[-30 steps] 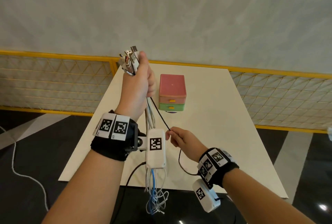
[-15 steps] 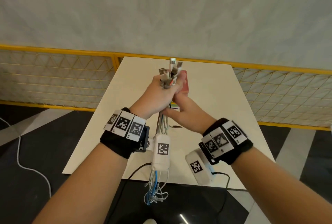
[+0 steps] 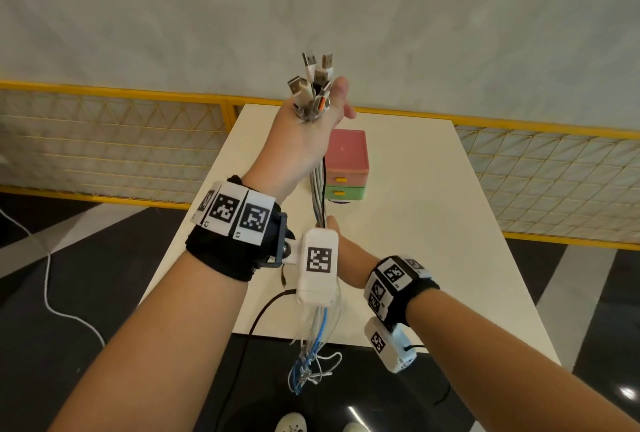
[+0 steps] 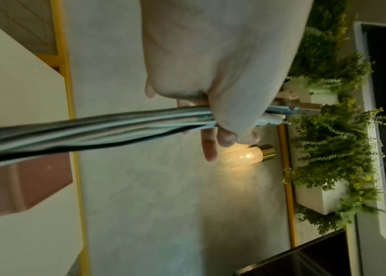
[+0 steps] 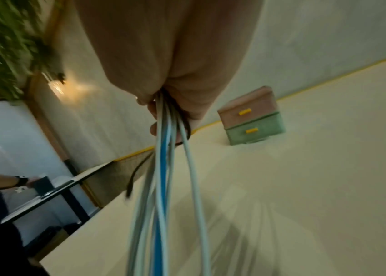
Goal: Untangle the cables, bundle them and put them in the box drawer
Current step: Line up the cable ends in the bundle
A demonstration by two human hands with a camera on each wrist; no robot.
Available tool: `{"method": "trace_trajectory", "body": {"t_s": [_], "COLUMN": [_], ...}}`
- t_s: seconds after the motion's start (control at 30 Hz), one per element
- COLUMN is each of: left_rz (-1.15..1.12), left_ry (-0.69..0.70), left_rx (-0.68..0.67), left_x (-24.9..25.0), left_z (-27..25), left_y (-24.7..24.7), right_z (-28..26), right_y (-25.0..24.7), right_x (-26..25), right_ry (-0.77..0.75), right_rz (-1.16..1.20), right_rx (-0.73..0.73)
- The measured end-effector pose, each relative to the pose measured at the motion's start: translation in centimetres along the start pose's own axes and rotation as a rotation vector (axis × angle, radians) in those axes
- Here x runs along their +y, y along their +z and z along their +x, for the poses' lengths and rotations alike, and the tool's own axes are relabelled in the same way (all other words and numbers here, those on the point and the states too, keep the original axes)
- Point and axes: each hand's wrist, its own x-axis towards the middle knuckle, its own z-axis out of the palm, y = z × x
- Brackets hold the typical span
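My left hand (image 3: 313, 127) is raised high and grips a bundle of cables (image 3: 319, 196) just below their USB plugs (image 3: 313, 82), which stick up above the fist. The white, blue and black cables (image 4: 92, 128) hang straight down from it. Lower down, my right hand (image 3: 341, 248) is closed round the same cables (image 5: 165, 149), partly hidden behind the left wrist camera. The loose cable ends (image 3: 311, 362) dangle below the table's front edge. The box drawer (image 3: 346, 165), pink over green with yellow handles, stands shut on the table behind the hands.
The white table (image 3: 433, 224) carries only the drawer box (image 5: 253, 115). A yellow mesh fence (image 3: 104, 141) runs behind it along a grey wall. A white cord (image 3: 52, 293) lies on the dark floor at the left. Another person's arm (image 5: 0, 181) shows at a far table.
My left hand has lifted the plug ends higher. My right hand has slid down the bundle from just under the left fist to a point well below it.
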Motion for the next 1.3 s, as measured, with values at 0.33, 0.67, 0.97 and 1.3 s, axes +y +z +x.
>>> {"method": "trace_trajectory", "body": {"t_s": [0.33,0.67,0.97,1.3], "left_rz": [-0.080,-0.292,0.108,-0.254], "left_ry": [0.024,0.022,-0.051,0.116], "left_rx": [-0.007,-0.010,-0.246,-0.280], "left_x": [-0.2,0.4,-1.0,0.7], "left_z": [-0.7,-1.2,-1.9,-3.7], "left_y": [0.6,-0.1,-0.8,-0.8], "right_z": [-0.2,0.6,-1.4,-3.2], "right_y": [0.2,0.1,-4.3,-4.6], "right_x": [2.3,2.4,-3.8,-8.7], "right_ry": [0.185,0.174,-0.243,-0.089], "right_rz": [0.013,-0.126,0.220,0.376], "right_rx": [-0.087,-0.025,0.091,0.348]}}
